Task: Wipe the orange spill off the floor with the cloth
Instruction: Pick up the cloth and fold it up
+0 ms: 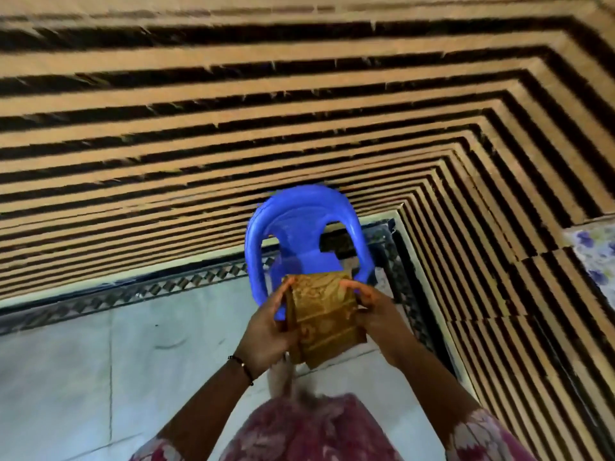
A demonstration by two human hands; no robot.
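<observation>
Setting: pale tiled floor [100,377] with a patterned dark border strip [133,291], meeting a wall [233,111] of alternating tan and black stripes that turns a corner at right. No orange spill can be made out on the visible floor; it may lie outside the view.

Item 1, cloth [321,319]. Golden-brown fabric with a woven or printed leaf-like pattern, folded into a thick, roughly rectangular pad of several layers. Position: held in the air in front of the person's body, above the floor and just in front of the chair seat, not touching either. Judged handling: light, soft and limp; it will sag or unfold if taken by one corner, so it is best gripped across the folded stack, with the thumb on top and the fingers beneath, or pressed flat under a palm once on the floor. Not fragile. It looks dry, though this cannot be confirmed. The layered edge at left shows loose folds that could slip open.

Item 2, left hand [266,331]. Fingers curled round the cloth's left edge, clasping the folds. A dark thread band [241,364] sits on the wrist.

Item 3, right hand [369,309]. Thumb laid over the upper right corner of the cloth, with the fingers wrapped behind and holding it.

Item 4, blue plastic chair [299,227]. Stands in the corner beyond the cloth, its seat facing the person.

Item 5, garment [316,434]. Red-and-pink floral, at bottom of view. A patterned fabric [595,254] shows at far right.

Status, judged: wiping not yet begun.
</observation>
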